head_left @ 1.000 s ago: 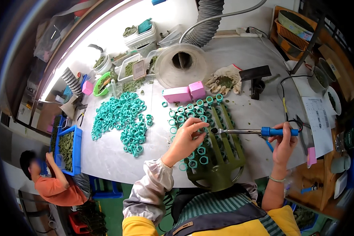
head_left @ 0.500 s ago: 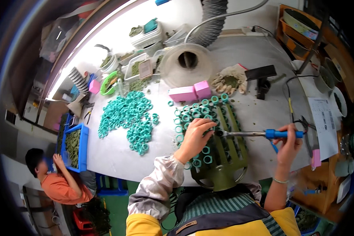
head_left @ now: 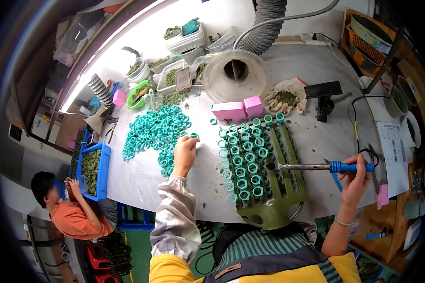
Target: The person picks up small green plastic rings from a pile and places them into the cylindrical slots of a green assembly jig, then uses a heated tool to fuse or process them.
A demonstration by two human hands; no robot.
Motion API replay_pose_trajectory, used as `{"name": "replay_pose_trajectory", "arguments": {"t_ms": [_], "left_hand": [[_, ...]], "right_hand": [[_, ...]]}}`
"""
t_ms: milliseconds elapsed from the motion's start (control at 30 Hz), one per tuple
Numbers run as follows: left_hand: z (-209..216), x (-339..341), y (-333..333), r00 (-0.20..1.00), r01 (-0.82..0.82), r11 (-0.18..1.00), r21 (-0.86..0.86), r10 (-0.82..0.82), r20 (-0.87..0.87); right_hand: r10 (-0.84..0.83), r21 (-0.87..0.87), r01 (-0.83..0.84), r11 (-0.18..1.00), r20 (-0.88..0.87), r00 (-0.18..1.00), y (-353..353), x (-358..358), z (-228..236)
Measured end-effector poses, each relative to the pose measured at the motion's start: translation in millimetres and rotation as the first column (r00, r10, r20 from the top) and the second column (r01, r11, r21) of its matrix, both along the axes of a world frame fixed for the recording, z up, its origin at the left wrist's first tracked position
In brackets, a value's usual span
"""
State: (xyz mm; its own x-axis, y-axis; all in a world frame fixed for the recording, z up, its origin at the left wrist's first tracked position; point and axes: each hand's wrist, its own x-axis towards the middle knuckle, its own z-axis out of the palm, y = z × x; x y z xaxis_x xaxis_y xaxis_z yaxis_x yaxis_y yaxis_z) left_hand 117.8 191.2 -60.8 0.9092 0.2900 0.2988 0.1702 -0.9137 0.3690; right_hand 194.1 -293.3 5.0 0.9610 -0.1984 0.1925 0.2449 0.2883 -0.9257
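My left hand (head_left: pixel 186 150) is at the right edge of a heap of small teal rings (head_left: pixel 158 129), its fingertips closed together on a teal ring (head_left: pixel 194 135). My right hand (head_left: pixel 355 178) grips the blue handle of a soldering iron (head_left: pixel 311 167). Its metal shaft points left, with the dark tip over an olive-green slotted rack (head_left: pixel 275 212). Teal rings (head_left: pixel 242 171) stand in rows on the left part of this rack, while its right-hand slats (head_left: pixel 288 153) carry few or none.
Pink blocks (head_left: pixel 229 111), a clear funnel (head_left: pixel 217 80) on a grey hose, a soiled glove (head_left: pixel 286 94) and a black stand (head_left: pixel 323 99) lie beyond the rack. Tubs of green pieces (head_left: pixel 172 75) stand behind the heap. At far left another person (head_left: pixel 75 207) works beside a blue crate (head_left: pixel 101 174).
My left hand has moved left from the rack to the ring heap. The soldering iron stays over the rack in my right hand. The whole view has shifted slightly.
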Motion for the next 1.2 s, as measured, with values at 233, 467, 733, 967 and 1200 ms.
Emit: {"name": "replay_pose_trajectory", "arguments": {"t_ms": [233,467,733,967,1200], "left_hand": [[-2,-6,5,0.969,-0.129,0.990,-0.064,0.140,0.205],[-13,23,15,0.995,-0.042,0.976,0.213,0.022,0.095],[18,-7,-30,0.989,-0.049,0.711,-0.701,0.133,0.066],[52,-32,-84,0.993,0.103,0.576,-0.811,-0.104,0.053],[74,-20,-179,0.923,0.351,0.682,-0.641,-0.367,0.116]], "right_hand": [[-0.002,-0.028,0.002,1.000,0.002,1.000,-3,-2,4],[-0.021,-0.025,0.021,0.999,-0.008,1.000,-1,-7,9],[-0.036,-0.026,0.036,0.999,-0.013,0.999,-5,-9,14],[-0.041,-0.055,0.040,0.998,-0.016,0.999,-7,-8,12],[-0.017,-0.042,0.016,0.999,-0.017,1.000,-13,-9,3]]}}
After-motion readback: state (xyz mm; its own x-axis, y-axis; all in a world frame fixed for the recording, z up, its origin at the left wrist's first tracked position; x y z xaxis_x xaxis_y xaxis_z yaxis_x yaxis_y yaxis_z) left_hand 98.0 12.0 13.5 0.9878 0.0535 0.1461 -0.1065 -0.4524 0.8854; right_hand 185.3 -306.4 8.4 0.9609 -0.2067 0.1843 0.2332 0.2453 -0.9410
